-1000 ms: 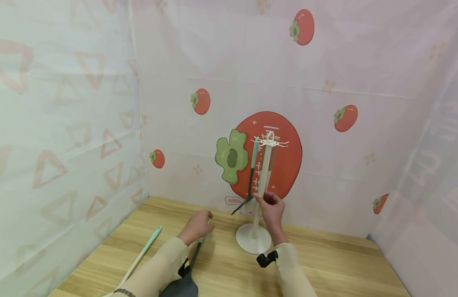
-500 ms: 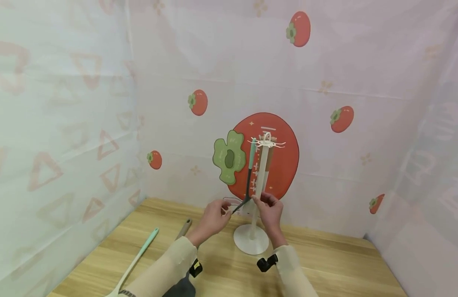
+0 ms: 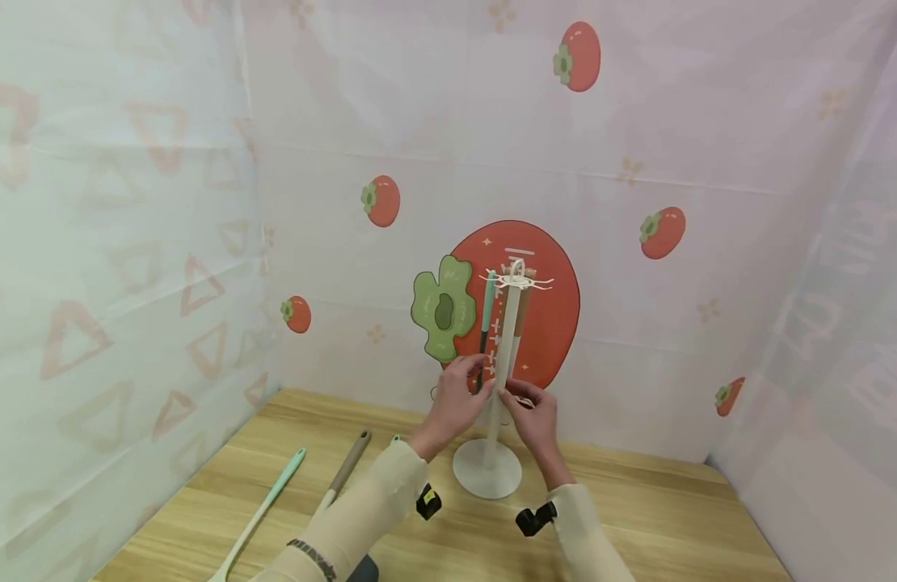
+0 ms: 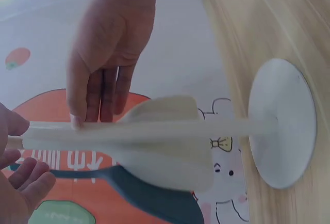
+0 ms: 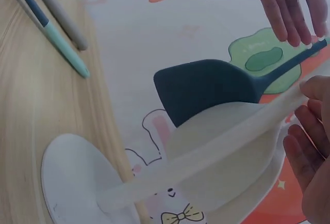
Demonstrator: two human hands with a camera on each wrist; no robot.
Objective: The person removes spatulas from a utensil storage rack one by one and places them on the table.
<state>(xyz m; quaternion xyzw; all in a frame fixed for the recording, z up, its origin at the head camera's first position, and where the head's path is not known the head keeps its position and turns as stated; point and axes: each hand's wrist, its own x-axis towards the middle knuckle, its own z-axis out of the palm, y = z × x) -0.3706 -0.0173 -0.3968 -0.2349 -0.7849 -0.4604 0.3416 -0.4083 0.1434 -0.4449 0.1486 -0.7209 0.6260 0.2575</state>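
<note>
A white utensil stand point(image 3: 507, 339) with a round base stands upright in the head view, hooks spreading at its top. On its left hangs a turner with a mint handle point(image 3: 488, 303) and dark blade point(image 5: 206, 84). A cream-headed utensil with a brown handle point(image 3: 524, 311) hangs behind the pole, its broad head point(image 4: 170, 162) showing in the left wrist view. My left hand point(image 3: 456, 400) is beside the turner's neck, fingers extended and fingertips at or very near it. My right hand point(image 3: 533, 416) holds the pole between thumb and fingers; the fingertips are partly hidden.
On the table's left lie a mint-handled utensil point(image 3: 270, 501) and a brown-handled one point(image 3: 350, 461). Another dark utensil point(image 3: 364, 570) is mostly hidden by my left sleeve. Patterned cloth walls point(image 3: 332, 267) enclose the wooden table point(image 3: 630, 517).
My left hand has moved up and right from the table utensils to the hanging turner, uncovering the brown handle on the table. My right hand stays at the pole.
</note>
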